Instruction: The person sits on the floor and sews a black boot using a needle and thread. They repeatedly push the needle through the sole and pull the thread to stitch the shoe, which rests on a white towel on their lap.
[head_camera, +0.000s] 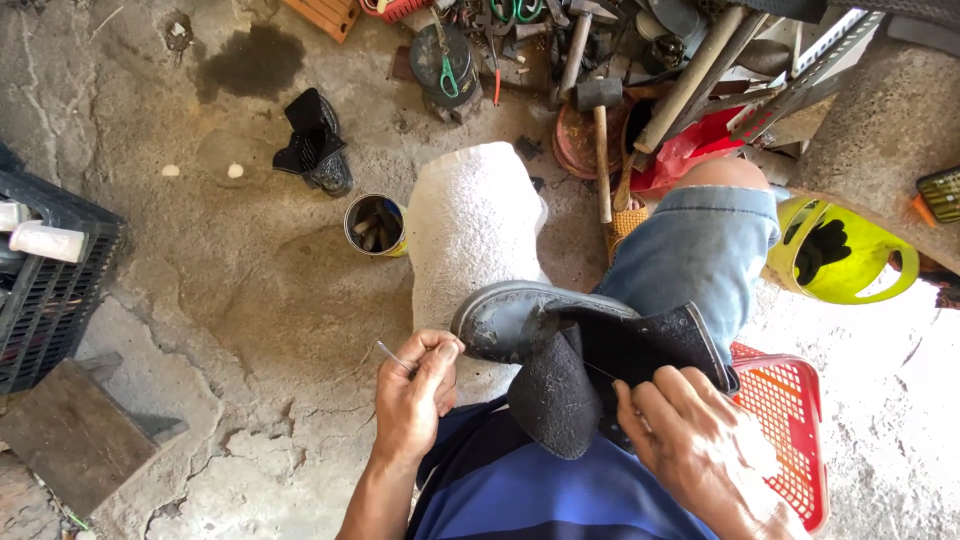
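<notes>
Cracked concrete floor (250, 300), tools heaped far right, black crate (50, 280) at the left edge. Near centre, the right hand (700, 440) clamps the black boot (580, 350) on the lap; the left hand (415, 390) pinches a thin needle (392, 355). Open floor lies left.

Bright daylight, overexposed lower-right glare.

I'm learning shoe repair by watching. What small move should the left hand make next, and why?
Probably bring the needle back to the black boot. The left hand pinches it clear of the toe, while the right hand steadies the upper on the knee.
</notes>
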